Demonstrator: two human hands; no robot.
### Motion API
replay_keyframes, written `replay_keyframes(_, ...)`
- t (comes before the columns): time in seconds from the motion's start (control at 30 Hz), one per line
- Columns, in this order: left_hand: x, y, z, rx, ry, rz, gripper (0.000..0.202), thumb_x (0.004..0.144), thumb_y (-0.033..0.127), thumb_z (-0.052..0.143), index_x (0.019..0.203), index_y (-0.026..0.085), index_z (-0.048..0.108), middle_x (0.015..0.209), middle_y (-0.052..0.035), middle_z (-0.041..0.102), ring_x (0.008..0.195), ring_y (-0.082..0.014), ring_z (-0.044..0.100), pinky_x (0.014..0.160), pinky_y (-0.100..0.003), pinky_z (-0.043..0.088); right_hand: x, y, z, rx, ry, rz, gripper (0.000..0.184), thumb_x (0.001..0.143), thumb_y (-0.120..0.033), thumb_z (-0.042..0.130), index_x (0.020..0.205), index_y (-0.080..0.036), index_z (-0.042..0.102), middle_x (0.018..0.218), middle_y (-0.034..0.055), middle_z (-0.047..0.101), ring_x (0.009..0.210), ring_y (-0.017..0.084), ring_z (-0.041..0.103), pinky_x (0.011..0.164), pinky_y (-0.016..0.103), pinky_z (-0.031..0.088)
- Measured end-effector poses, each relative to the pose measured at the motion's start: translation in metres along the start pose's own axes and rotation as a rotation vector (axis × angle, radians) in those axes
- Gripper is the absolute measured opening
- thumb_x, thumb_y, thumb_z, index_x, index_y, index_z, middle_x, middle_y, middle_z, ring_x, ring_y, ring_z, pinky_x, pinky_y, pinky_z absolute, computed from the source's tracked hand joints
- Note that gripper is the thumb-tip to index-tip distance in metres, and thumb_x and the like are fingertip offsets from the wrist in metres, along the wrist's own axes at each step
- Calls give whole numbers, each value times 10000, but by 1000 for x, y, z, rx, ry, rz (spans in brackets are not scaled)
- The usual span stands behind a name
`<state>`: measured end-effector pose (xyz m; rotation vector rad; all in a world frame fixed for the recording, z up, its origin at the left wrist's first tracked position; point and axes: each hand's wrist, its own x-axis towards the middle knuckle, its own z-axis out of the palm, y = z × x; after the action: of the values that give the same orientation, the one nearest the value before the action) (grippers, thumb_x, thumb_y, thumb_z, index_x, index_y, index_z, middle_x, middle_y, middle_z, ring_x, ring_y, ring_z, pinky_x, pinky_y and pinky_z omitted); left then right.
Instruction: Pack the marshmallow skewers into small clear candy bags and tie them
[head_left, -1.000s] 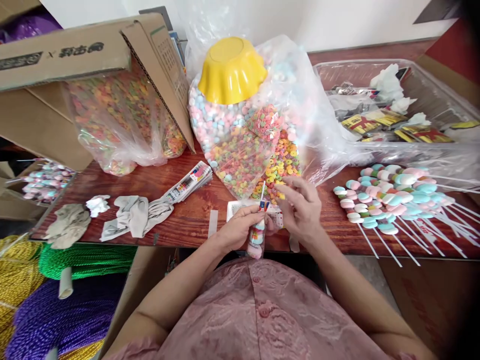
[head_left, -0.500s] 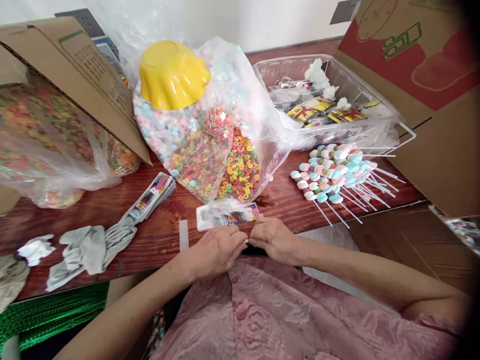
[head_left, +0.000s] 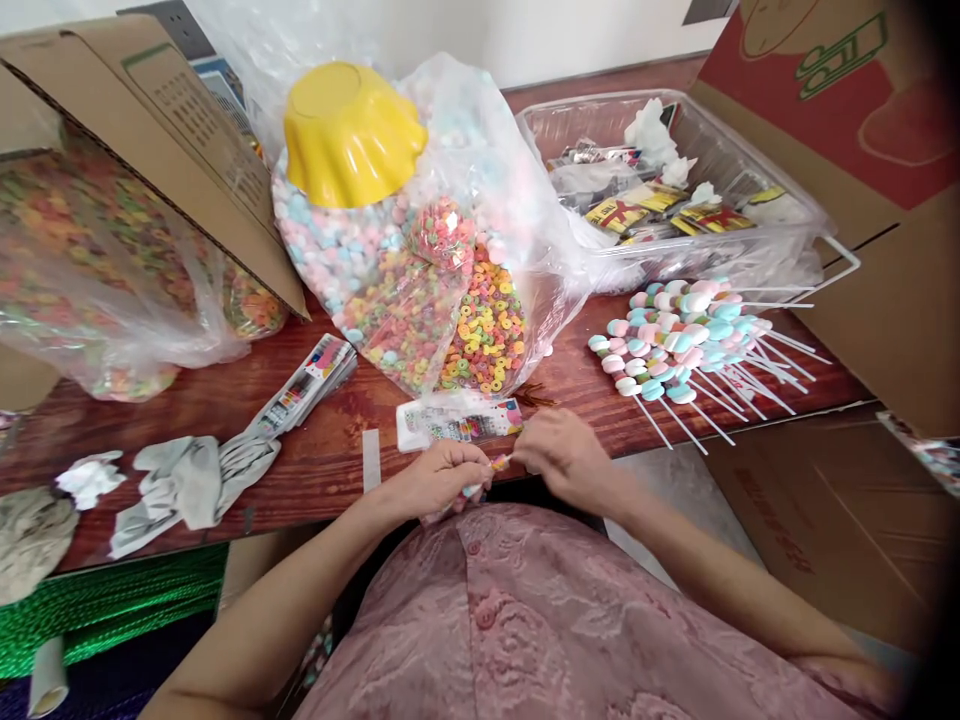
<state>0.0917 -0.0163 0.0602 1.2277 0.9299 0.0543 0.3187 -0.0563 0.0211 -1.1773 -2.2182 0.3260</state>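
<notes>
My left hand point(head_left: 439, 478) is closed round a candy skewer point(head_left: 480, 486) in a clear wrapper, just off the table's front edge. My right hand point(head_left: 559, 455) pinches the skewer's top end where a small coloured tie shows. Just beyond the hands lies a small stack of printed clear wrappers point(head_left: 459, 420). A big plastic bag of pastel candies and coloured rings point(head_left: 420, 280) stands behind it, with an upturned yellow bowl point(head_left: 349, 135) on top. A pile of finished candy skewers point(head_left: 686, 335) lies to the right.
The wooden table point(head_left: 322, 450) also carries another wrapper stack point(head_left: 307, 385), grey cloths point(head_left: 187, 480), a clear tray of packets point(head_left: 675, 190) and a bagged candy box point(head_left: 112, 230). A cardboard box point(head_left: 855, 170) stands at right. Green cord rolls point(head_left: 105, 610) lie below left.
The hands, a second ago raised over the table with the skewer upright, came down to the table edge. Now the skewer lies nearly level between them. The camera turned right.
</notes>
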Motion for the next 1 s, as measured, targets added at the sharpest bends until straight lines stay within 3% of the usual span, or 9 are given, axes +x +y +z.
replay_keyframes(0.1, 1, -8, -5, -95, 126, 55, 295, 765, 421, 596, 661, 145, 605, 584, 8, 564, 419, -56, 452, 360, -149, 294, 6, 28, -7, -189, 106, 226, 240, 955, -304, 492, 887, -197, 695, 857, 69, 673, 804, 183, 548, 732, 320, 373)
replay_keyframes(0.2, 3, -17, -5, -233, 181, 93, 320, 767, 446, 628, 675, 141, 603, 614, -5, 596, 435, -63, 485, 367, -154, 310, 13, 52, -7, -449, 23, 272, 210, 914, -230, 507, 876, -185, 708, 860, 90, 668, 792, 196, 550, 687, 318, 356)
replay_keyframes(0.27, 3, -19, -3, -279, 202, 115, 331, 759, 443, 649, 652, 135, 591, 615, -6, 600, 450, -59, 502, 405, -156, 346, 16, 63, -6, -510, -10, 282, 234, 895, -158, 476, 840, -174, 704, 829, 92, 664, 755, 183, 556, 652, 306, 350)
replay_keyframes(0.37, 2, -19, 0, -346, 229, 127, 329, 745, 441, 668, 649, 135, 592, 625, -6, 609, 456, -57, 515, 428, -162, 366, 14, 77, -14, -472, 63, 315, 244, 901, -178, 476, 824, -189, 707, 834, 77, 689, 743, 175, 590, 630, 293, 376)
replay_keyframes(0.47, 0, -16, -1, -387, 265, 124, 322, 732, 456, 677, 696, 142, 614, 643, -5, 620, 463, -65, 522, 402, -160, 345, 7, 83, -26, -261, 149, 345, 191, 887, -230, 532, 810, -210, 705, 827, 43, 718, 729, 170, 632, 654, 287, 441)
replay_keyframes(0.63, -2, -15, -3, -299, 282, 129, 365, 728, 494, 678, 660, 144, 601, 567, 22, 551, 438, -46, 458, 354, -137, 283, -5, 74, -36, -60, 330, 412, 128, 858, -220, 553, 823, -203, 675, 765, 29, 696, 698, 167, 631, 668, 297, 493)
replay_keyframes(0.83, 0, -16, 1, -339, 316, 92, 340, 739, 498, 652, 704, 164, 597, 577, 30, 552, 388, -46, 408, 281, -137, 219, 2, 71, -27, -206, 226, 357, 226, 885, -248, 565, 1056, -209, 707, 948, 76, 685, 841, 187, 643, 727, 313, 514)
replay_keyframes(0.93, 1, -19, 3, -368, 330, 108, 346, 733, 503, 660, 733, 161, 613, 639, 7, 589, 435, -63, 474, 285, -131, 236, 11, 77, -26, -252, 136, 263, 230, 910, -219, 525, 962, -213, 749, 907, 76, 685, 823, 179, 637, 731, 309, 508)
replay_keyframes(1.0, 0, -22, 3, -377, 341, 115, 343, 735, 495, 664, 740, 154, 622, 644, 4, 586, 449, -63, 487, 299, -127, 247, 14, 80, -29, -197, 181, 220, 227, 914, -221, 528, 899, -216, 755, 886, 69, 688, 807, 173, 636, 729, 306, 508)
